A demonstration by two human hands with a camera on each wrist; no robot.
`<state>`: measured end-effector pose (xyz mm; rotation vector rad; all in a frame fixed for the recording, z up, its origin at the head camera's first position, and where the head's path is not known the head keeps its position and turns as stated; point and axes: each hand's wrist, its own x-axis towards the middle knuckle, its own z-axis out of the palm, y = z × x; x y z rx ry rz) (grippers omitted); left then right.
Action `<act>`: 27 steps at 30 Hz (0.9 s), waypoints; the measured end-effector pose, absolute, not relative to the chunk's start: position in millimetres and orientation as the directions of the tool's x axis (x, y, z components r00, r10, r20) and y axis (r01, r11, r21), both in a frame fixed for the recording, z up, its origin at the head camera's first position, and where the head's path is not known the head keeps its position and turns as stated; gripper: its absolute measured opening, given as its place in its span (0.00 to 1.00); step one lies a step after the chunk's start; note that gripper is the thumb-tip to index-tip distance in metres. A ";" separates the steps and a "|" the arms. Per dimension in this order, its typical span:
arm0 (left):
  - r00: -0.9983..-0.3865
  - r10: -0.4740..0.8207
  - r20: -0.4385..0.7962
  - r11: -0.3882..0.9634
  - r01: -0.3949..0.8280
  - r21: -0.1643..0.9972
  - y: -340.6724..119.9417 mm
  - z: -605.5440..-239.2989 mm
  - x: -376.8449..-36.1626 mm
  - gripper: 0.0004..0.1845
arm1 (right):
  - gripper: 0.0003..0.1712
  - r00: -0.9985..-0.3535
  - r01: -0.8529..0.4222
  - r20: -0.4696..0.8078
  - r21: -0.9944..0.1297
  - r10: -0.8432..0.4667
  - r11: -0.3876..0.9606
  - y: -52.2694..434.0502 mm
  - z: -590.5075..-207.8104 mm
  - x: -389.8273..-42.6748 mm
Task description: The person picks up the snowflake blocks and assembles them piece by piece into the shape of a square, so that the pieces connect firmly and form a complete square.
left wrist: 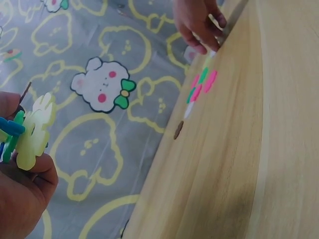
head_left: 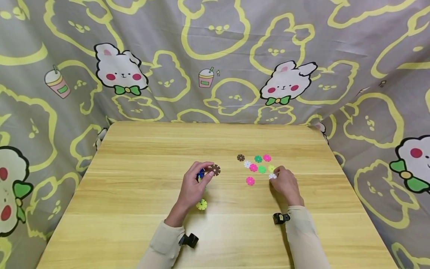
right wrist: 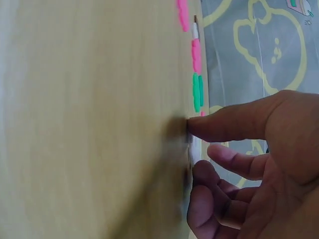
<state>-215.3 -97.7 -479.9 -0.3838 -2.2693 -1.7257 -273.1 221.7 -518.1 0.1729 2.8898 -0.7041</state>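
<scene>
My left hand point(head_left: 207, 172) holds a cluster of joined snowflake discs above the table: a brown disc point(head_left: 214, 170) at the fingertips and a blue one point(head_left: 201, 173) behind it. A yellow-green disc point(head_left: 201, 204) shows below the palm. In the left wrist view the yellow-green disc point(left wrist: 32, 132) is slotted with blue and green pieces in that hand's grip. My right hand point(head_left: 276, 173) pinches a white disc point(head_left: 272, 176) that lies on the table. In the right wrist view the index fingertip point(right wrist: 192, 124) presses the wood beside the white disc point(right wrist: 195, 149).
Several loose discs lie left of the right hand: brown point(head_left: 240, 157), white point(head_left: 247, 164), green point(head_left: 258, 158), pink point(head_left: 267, 158) and another pink point(head_left: 250, 181). The wooden table point(head_left: 141, 224) is ringed by a grey bunny-print cloth point(head_left: 215, 67).
</scene>
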 end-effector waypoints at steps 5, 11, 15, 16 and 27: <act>-0.931 0.054 0.360 0.257 0.362 0.896 -97.7 -479.8 -215.6 0.14 | 0.23 -0.976 0.156 -0.204 -0.445 0.070 0.882 221.9 -514.4 -271.2; -0.930 0.059 0.363 0.259 0.366 0.894 -97.4 -480.1 -216.1 0.14 | 0.17 -0.982 0.133 -0.179 -0.429 0.061 0.894 220.8 -513.5 -268.1; -0.926 0.059 0.372 0.258 0.374 0.891 -96.3 -479.3 -216.5 0.14 | 0.12 -0.983 0.128 -0.172 -0.431 0.058 0.893 217.5 -512.7 -266.5; -0.925 0.060 0.374 0.257 0.377 0.890 -96.2 -479.1 -216.5 0.14 | 0.10 -0.984 0.123 -0.172 -0.437 0.052 0.891 216.6 -512.5 -266.2; -0.927 0.070 0.369 0.267 0.374 0.888 -96.9 -478.5 -217.3 0.15 | 0.08 -0.998 -0.028 -0.034 -0.604 -0.061 0.797 190.8 -497.5 -262.8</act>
